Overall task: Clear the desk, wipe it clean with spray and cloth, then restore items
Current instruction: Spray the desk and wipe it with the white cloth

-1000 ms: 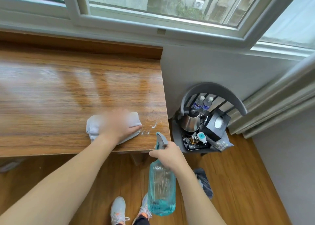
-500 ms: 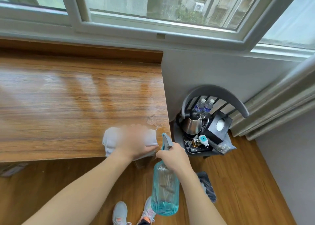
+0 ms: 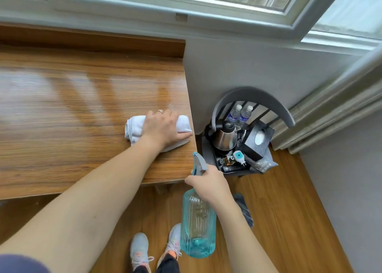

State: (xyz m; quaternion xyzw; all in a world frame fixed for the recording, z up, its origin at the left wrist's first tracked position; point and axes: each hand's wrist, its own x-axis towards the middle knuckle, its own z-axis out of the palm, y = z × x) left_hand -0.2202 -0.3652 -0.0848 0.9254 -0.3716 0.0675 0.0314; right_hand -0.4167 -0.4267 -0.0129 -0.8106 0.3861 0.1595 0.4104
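Observation:
My left hand (image 3: 163, 128) lies flat on a folded white cloth (image 3: 133, 129) and presses it onto the wooden desk (image 3: 62, 111), close to the desk's right edge. Part of the cloth is hidden under the palm. My right hand (image 3: 208, 185) grips the neck of a ribbed turquoise spray bottle (image 3: 197, 227), which hangs upright off the desk's front right corner, above the floor. Its grey nozzle (image 3: 198, 163) points toward the desk. The desk top shows a wet sheen.
A grey chair (image 3: 254, 99) stands right of the desk, against the wall. On its seat are a tray with a steel kettle (image 3: 225, 137), two water bottles (image 3: 239, 112), a black tissue box (image 3: 257, 140) and small items. Curtains hang at the right. My shoes (image 3: 155, 250) are on the wooden floor.
My left hand has slid the cloth away from the desk's front edge and to the right, up to the right edge. The spray bottle stays in my right hand, about where it was.

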